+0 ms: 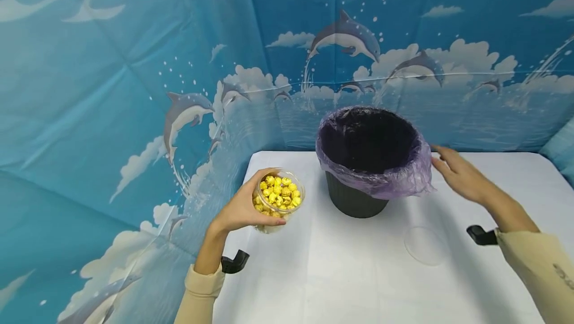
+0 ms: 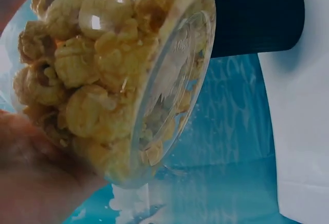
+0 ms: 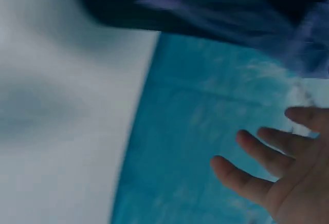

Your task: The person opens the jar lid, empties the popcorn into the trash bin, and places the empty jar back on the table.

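My left hand (image 1: 248, 204) grips a clear plastic jar of yellow popcorn (image 1: 280, 193), thumb along the near side and fingers round the far side. The jar's mouth is uncovered and faces up in the head view; its clear base and the popcorn (image 2: 87, 64) inside fill much of the left wrist view. To the right of the jar stands a dark bin (image 1: 356, 197) lined with a thin purple bag (image 1: 399, 179) folded over its rim. My right hand (image 1: 464, 174) is at the bin's right side, fingertips close by the bag's edge; its fingers are spread in the right wrist view.
A clear round lid (image 1: 423, 245) lies flat on the white table (image 1: 350, 269), in front of the bin to the right. Behind the table and along its left side hangs a blue curtain (image 1: 287, 124) printed with dolphins and clouds.
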Motion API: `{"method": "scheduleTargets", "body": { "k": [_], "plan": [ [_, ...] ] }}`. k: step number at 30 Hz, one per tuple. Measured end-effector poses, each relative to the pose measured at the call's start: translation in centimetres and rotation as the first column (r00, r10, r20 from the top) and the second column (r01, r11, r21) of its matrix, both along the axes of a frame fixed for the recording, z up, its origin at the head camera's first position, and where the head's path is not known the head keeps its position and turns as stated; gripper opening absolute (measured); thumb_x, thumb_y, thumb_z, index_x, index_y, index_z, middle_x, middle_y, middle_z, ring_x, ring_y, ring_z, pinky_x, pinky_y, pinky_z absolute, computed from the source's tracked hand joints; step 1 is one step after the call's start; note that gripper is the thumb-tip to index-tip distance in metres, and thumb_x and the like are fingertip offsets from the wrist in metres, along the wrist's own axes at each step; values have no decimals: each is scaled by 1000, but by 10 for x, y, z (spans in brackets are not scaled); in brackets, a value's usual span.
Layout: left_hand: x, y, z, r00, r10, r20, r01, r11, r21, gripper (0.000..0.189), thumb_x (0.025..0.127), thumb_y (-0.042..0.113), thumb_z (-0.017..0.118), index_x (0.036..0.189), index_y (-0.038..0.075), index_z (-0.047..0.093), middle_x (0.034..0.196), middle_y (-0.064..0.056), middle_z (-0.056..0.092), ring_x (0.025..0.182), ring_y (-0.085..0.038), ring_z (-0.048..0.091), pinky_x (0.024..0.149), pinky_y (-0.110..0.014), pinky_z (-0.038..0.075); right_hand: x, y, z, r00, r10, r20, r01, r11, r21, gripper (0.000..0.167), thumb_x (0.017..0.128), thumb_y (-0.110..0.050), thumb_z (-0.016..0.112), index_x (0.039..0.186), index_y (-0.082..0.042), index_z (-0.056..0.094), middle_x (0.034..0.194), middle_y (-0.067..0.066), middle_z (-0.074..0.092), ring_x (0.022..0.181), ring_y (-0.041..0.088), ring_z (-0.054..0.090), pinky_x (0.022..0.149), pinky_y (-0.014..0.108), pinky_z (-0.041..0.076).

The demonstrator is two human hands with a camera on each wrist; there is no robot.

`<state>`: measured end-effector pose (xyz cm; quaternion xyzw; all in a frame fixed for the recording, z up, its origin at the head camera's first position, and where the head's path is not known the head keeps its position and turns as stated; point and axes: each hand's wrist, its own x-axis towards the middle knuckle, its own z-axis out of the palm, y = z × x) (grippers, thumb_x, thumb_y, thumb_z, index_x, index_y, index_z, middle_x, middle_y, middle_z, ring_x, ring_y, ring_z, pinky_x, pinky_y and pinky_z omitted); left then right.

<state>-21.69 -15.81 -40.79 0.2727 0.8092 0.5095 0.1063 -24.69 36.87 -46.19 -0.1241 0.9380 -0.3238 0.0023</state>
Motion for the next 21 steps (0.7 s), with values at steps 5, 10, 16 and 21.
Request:
{"method": "scheduleTargets", "body": {
  "k": [5, 10, 16, 21],
  "plan": [
    [-23, 13, 22, 999, 39, -30, -40, 999, -32, 102, 72, 22, 95, 157, 23, 38, 156, -5, 44, 135, -27, 54, 108, -52, 52, -38, -32, 63, 999, -23, 26, 22, 999, 39, 72, 113, -43, 21, 164, 2, -2, 168, 35, -5, 151, 62, 10, 115, 79, 14],
    [-48, 25, 37, 998, 58, -40, -60, 996, -62, 103, 73, 23, 94, 158, 20, 36, 157, -10, 44, 136, -29, 54, 109, -51, 52, -64, -70, 75, 999, 14, 36, -21, 978, 209, 74, 112, -42, 25, 163, 1, -8, 170, 23, -20, 150, 64, 2, 113, 82, 14],
    [-75, 42, 41, 998, 42, -36, -45, 994, -99, 104, 74, 23, 92, 159, 17, 34, 152, -9, 48, 134, -27, 55, 108, -48, 53, -73, -78, 61, 999, 21, 39, -33, 941, 336, 77, 112, -40, 31, 163, 3, -8, 171, 27, -12, 147, 64, 12, 109, 82, 24],
    [-89, 46, 44, 998, 27, -61, -35, 991, -129, 103, 74, 24, 92, 159, 18, 34, 152, -9, 48, 132, -26, 56, 107, -47, 54, -76, -78, 60, 999, 13, 43, -26, 941, 338, 76, 112, -39, 31, 162, 7, -4, 169, 34, -2, 145, 67, 12, 112, 80, 22]
  ]
}}
